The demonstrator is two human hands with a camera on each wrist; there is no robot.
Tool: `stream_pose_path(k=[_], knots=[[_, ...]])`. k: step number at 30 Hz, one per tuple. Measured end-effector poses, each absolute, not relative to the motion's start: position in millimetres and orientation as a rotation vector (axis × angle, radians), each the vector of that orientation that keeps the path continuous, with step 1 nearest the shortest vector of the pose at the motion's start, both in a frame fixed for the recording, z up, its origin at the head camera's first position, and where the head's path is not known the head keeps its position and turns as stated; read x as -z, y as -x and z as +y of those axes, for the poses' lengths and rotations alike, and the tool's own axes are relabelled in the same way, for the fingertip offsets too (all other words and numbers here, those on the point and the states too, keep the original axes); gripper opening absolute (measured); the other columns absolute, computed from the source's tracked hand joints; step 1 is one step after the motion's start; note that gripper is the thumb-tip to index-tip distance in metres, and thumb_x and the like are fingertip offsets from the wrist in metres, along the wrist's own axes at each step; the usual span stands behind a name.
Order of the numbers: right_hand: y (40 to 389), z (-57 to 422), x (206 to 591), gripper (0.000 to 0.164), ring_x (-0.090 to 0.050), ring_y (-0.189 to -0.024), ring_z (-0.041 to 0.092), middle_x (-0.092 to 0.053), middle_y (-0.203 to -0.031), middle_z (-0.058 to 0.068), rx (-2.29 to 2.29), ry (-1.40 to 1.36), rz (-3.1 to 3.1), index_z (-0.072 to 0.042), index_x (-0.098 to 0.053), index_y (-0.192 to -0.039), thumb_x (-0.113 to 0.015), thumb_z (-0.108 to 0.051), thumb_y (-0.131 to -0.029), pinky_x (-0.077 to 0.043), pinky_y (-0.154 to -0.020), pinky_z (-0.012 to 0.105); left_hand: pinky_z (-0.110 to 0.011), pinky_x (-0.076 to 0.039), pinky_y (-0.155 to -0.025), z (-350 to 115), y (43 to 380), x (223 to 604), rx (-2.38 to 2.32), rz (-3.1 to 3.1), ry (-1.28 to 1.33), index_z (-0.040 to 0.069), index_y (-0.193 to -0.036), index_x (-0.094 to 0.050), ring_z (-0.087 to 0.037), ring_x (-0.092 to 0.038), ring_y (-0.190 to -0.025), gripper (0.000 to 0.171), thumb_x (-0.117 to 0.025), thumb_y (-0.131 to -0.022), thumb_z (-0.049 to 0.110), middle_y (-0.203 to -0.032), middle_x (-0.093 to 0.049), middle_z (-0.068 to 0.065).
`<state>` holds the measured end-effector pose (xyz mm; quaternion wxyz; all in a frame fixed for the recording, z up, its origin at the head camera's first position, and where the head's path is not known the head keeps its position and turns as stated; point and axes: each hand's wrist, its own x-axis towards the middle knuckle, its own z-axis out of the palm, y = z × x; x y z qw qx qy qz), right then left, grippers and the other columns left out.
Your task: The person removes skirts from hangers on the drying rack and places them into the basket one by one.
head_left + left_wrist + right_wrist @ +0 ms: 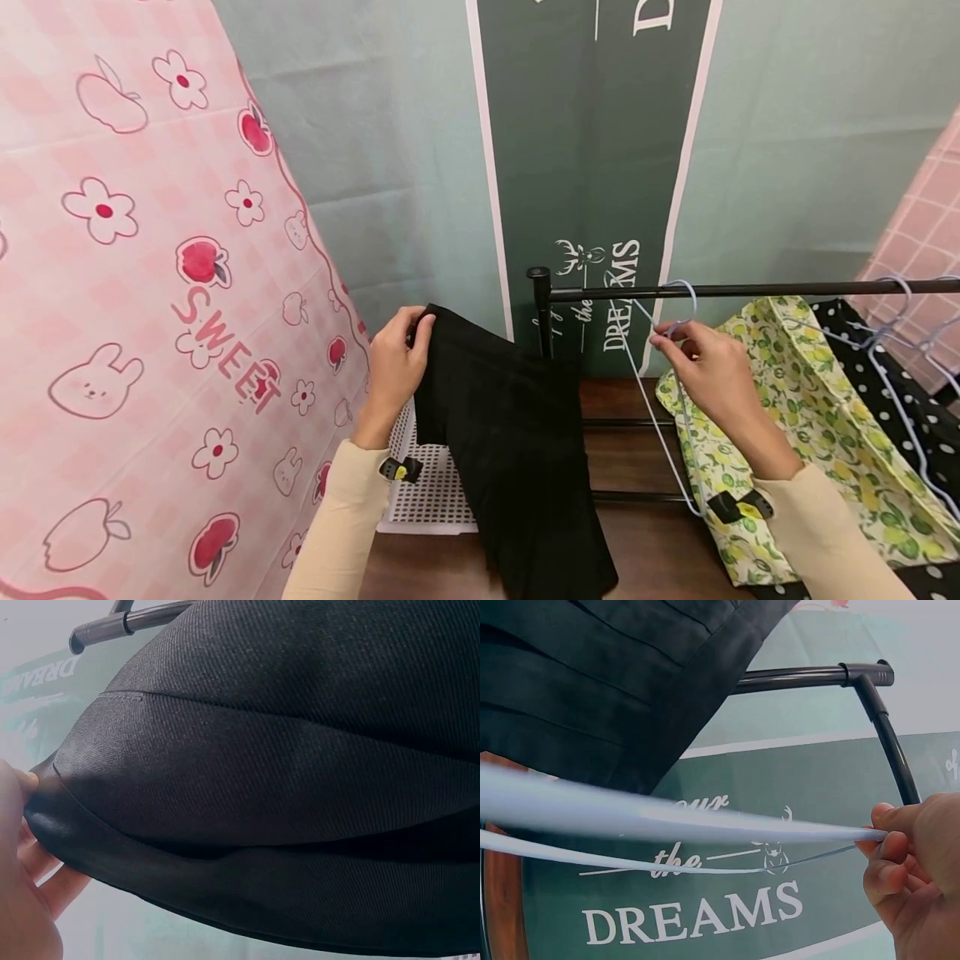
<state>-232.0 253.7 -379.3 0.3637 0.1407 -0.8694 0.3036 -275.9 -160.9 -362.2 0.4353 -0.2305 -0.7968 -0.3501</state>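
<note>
A black piece of cloth (517,442) hangs from my left hand (397,358), which pinches its upper corner between thumb and fingers. Folds and seams of the cloth (262,765) fill most of the left wrist view. My right hand (708,371) pinches a light blue hanger (645,375) just below its hook, and the hook overlaps the black rail (750,291) in the head view. The hanger (667,817) stretches leftward from my right fingers in the right wrist view, with the black cloth behind it.
A white perforated basket (431,500) stands behind the black cloth at the left. Lemon-print fabric (810,433) and black polka-dot fabric (877,367) hang at the right near other blue hangers (900,400). A pink printed curtain (150,292) borders the left side.
</note>
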Motion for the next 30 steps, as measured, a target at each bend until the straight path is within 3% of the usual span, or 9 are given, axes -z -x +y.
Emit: stream_pose_path(k=[10, 18, 26, 30], knots=[[235, 253, 379, 0.01, -0.066, -0.064, 0.006, -0.081, -0.102, 0.016, -0.772, -0.368, -2.226, -0.003, -0.072, -0.092, -0.08, -0.008, -0.096, -0.04, -0.055, 0.01, -0.04, -0.051, -0.066, -170, 282, 358, 0.881, -1.95, 0.555, -0.002, -0.107, -0.071, -0.029, -0.065, -0.074, 0.012, -0.069, -0.104, 0.01, -0.09, -0.073, -0.018], [236, 251, 380, 0.007, -0.062, -0.067, -0.004, -0.081, -0.1, 0.017, -0.802, -0.386, -2.218, -0.001, -0.073, -0.097, -0.079, -0.004, -0.096, -0.042, -0.063, 0.004, -0.04, -0.052, -0.067, -178, 283, 354, 0.891, -1.924, 0.527, -0.003, -0.105, -0.071, -0.031, -0.066, -0.075, 0.012, -0.07, -0.104, 0.009, -0.089, -0.073, -0.019], [239, 249, 382, 0.008, -0.068, -0.065, 0.007, -0.081, -0.101, 0.016, -0.784, -0.398, -2.209, -0.003, -0.072, -0.094, -0.08, -0.005, -0.095, -0.042, -0.061, 0.006, -0.046, -0.056, -0.074, -189, 287, 349, 0.909, -1.922, 0.467, -0.005, -0.105, -0.071, -0.034, -0.069, -0.079, 0.016, -0.069, -0.105, 0.011, -0.09, -0.075, -0.021], [240, 247, 382, 0.008, -0.064, -0.067, -0.001, -0.081, -0.103, 0.017, -0.821, -0.4, -2.217, -0.003, -0.072, -0.094, -0.078, -0.007, -0.097, -0.043, -0.058, 0.008, -0.043, -0.052, -0.072, -196, 288, 349, 0.897, -1.92, 0.425, -0.006, -0.105, -0.072, -0.034, -0.067, -0.077, 0.018, -0.068, -0.105, 0.012, -0.09, -0.075, -0.021]])
